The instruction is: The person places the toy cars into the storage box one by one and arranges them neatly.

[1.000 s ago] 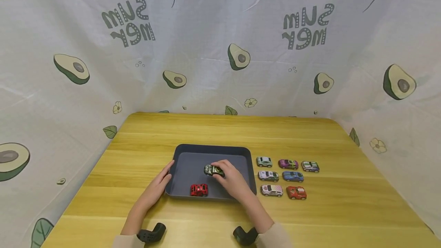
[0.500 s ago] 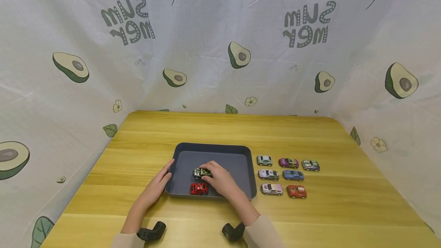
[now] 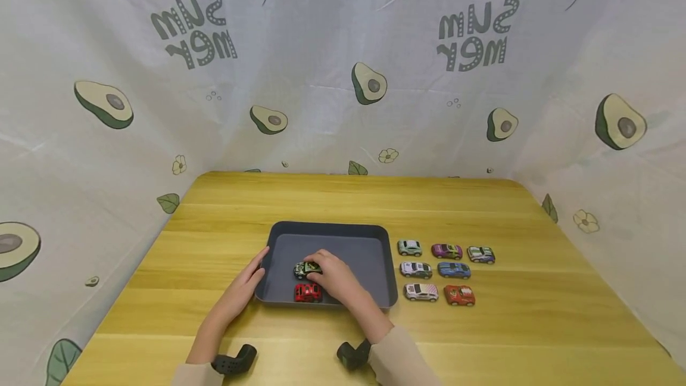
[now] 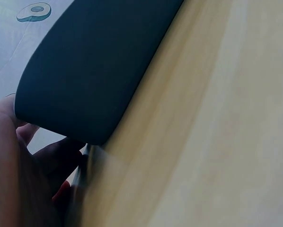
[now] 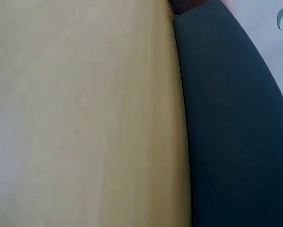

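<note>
a small dark toy car with black, white and green markings (image 3: 301,270) is inside the left half of a dark grey tray (image 3: 361,255), pinched between the thumb and fingers of the right hand (image 3: 336,277); whether its wheels touch the tray floor is hard to tell. just beside it, on the side nearer the person, a red toy car (image 3: 308,292) sits in the tray by the front wall. the left hand (image 3: 241,288) rests its extended fingers against the tray's left side, gripping nothing. to the right of the tray, seven more cars stand on the wooden worktop (image 3: 482,344): pale green (image 3: 409,248), purple (image 3: 447,251) and white-and-green (image 3: 481,254) in the far row, white-and-black (image 3: 415,270) and blue (image 3: 454,270) in the middle, white-and-pink (image 3: 420,292) and orange-red (image 3: 459,295) in the near one. beige sleeves (image 3: 402,359) cover the forearms, and a pale sheet (image 3: 311,46) printed with avocados hangs behind the worktop.
</note>
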The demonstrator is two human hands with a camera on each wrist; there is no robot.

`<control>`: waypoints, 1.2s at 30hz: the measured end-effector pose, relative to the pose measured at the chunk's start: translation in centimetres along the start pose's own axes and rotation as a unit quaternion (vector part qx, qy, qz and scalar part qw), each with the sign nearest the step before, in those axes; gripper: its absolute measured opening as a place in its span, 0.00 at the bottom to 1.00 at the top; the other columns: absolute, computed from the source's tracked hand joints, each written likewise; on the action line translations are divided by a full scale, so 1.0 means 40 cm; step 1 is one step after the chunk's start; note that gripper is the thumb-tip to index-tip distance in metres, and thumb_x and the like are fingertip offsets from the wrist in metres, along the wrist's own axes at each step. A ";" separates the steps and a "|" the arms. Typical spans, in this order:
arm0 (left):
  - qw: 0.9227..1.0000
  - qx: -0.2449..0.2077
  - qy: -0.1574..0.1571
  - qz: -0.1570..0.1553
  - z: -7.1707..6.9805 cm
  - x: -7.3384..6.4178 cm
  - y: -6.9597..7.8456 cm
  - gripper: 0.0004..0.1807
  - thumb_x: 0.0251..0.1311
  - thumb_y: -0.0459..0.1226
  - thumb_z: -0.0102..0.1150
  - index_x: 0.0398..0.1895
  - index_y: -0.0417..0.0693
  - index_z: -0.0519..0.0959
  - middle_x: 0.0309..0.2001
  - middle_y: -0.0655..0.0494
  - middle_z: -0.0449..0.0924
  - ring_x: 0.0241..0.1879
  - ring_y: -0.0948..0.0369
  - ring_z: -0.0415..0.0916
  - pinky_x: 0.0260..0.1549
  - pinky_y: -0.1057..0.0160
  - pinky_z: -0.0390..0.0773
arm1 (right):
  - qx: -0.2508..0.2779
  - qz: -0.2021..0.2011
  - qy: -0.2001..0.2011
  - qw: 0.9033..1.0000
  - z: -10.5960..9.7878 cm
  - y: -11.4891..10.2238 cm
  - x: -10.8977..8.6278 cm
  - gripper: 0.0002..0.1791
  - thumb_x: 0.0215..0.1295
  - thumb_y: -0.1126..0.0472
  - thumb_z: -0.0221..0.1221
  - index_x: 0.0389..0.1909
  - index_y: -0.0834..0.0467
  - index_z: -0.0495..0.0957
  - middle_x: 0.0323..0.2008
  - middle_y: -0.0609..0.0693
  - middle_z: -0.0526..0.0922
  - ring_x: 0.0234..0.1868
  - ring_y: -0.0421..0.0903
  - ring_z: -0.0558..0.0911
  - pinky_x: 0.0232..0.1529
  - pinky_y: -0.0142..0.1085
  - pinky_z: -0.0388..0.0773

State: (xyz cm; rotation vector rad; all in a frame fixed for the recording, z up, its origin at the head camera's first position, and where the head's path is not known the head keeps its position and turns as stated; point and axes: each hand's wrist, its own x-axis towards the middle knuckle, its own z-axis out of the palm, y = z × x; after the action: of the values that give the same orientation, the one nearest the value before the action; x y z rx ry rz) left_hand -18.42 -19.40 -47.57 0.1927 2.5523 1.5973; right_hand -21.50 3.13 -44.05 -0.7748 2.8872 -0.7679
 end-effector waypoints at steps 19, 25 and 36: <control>1.000 -0.007 0.004 0.013 0.002 -0.006 0.005 0.27 0.69 0.48 0.35 0.70 0.60 0.50 0.72 0.47 0.43 0.71 0.46 0.41 0.66 0.41 0.44 | -0.021 0.000 0.001 1.000 0.000 0.000 -0.010 0.20 0.60 0.51 0.56 0.53 0.51 0.75 0.49 0.46 0.77 0.51 0.45 0.77 0.46 0.42 0.77; 1.000 -0.003 0.007 0.012 0.002 -0.006 0.005 0.27 0.70 0.46 0.35 0.70 0.58 0.51 0.72 0.46 0.44 0.70 0.46 0.42 0.67 0.42 0.45 | -0.006 0.013 0.002 1.000 -0.004 0.007 -0.020 0.21 0.61 0.49 0.55 0.55 0.50 0.73 0.53 0.47 0.76 0.55 0.47 0.75 0.52 0.46 0.73; 1.000 -0.010 0.003 0.011 0.002 -0.008 0.008 0.27 0.70 0.46 0.35 0.70 0.59 0.50 0.72 0.47 0.44 0.70 0.47 0.42 0.67 0.43 0.44 | 0.013 0.024 0.036 0.999 -0.034 0.033 -0.040 0.24 0.60 0.50 0.57 0.57 0.50 0.71 0.55 0.49 0.74 0.57 0.50 0.73 0.55 0.50 0.70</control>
State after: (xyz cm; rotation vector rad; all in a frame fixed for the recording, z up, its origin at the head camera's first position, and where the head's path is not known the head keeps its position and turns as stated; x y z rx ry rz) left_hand -18.08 -19.25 -47.29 0.2138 2.5455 1.6334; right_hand -20.95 5.51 -43.63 -0.6875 2.9409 -0.8443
